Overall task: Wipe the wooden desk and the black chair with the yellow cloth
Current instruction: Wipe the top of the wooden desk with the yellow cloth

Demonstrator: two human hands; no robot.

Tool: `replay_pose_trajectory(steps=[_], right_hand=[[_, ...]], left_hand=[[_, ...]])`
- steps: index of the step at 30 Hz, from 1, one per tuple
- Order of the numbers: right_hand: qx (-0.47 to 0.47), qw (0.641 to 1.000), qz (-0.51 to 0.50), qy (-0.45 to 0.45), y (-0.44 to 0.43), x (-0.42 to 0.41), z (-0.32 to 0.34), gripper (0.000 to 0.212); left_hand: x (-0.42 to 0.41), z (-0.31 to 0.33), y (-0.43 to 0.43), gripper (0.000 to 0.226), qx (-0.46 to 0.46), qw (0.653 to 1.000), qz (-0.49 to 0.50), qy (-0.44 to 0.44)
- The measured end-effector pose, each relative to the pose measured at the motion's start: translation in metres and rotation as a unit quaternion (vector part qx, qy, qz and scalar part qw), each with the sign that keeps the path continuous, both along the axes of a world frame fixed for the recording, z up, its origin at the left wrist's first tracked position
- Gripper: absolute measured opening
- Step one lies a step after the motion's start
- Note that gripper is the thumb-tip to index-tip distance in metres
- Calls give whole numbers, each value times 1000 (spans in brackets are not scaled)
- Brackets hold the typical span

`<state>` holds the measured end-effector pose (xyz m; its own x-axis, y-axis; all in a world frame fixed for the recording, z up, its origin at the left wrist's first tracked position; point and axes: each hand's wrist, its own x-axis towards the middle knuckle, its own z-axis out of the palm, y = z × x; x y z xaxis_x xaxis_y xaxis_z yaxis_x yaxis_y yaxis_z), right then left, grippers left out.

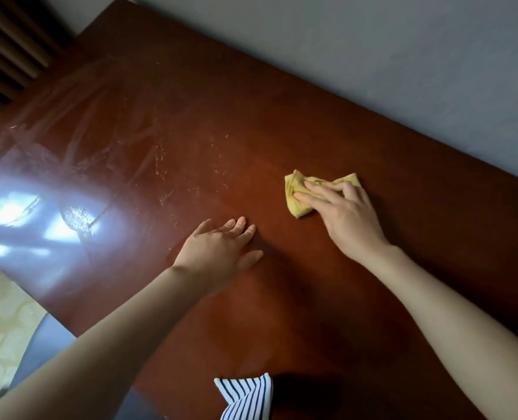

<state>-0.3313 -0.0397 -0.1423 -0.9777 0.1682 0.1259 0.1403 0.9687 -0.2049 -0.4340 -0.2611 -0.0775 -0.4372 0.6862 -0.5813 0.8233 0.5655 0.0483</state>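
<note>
The dark red-brown wooden desk (251, 122) fills most of the head view. A crumpled yellow cloth (297, 204) lies on it right of centre. My right hand (342, 216) presses down on the cloth with fingers spread over it, the index finger bent. My left hand (221, 250) rests flat on the bare desk top, fingers straight, to the left of the cloth and apart from it. Pale scratches and smears mark the desk's left half. A dark rounded edge at the lower left may be the chair (48, 344); I cannot tell.
A grey wall (403, 56) runs along the desk's far edge. Bright window glare lies on the desk's left part. A dark slatted surface (6, 40) stands at the top left. Pale patterned floor (0, 328) shows at the lower left. Striped fabric (248, 395) hangs at the bottom centre.
</note>
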Motion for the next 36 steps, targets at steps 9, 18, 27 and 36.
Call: replay_pose_trajectory(steps=[9,18,27,36], right_hand=[[-6,976,-216,-31,118,-32,8,40],[-70,942,-329,1,73,-55,-1,42],[-38,989,-141,40,-48,37,-5,42],[41,991,115,-53,-25,116,9,65]], left_hand=[[3,-7,0,61,18,999,36,-25],[5,-8,-1,59,22,998,48,-17],[5,-3,3,60,5,999,37,-24],[6,-1,3,61,-5,999,39,-30]])
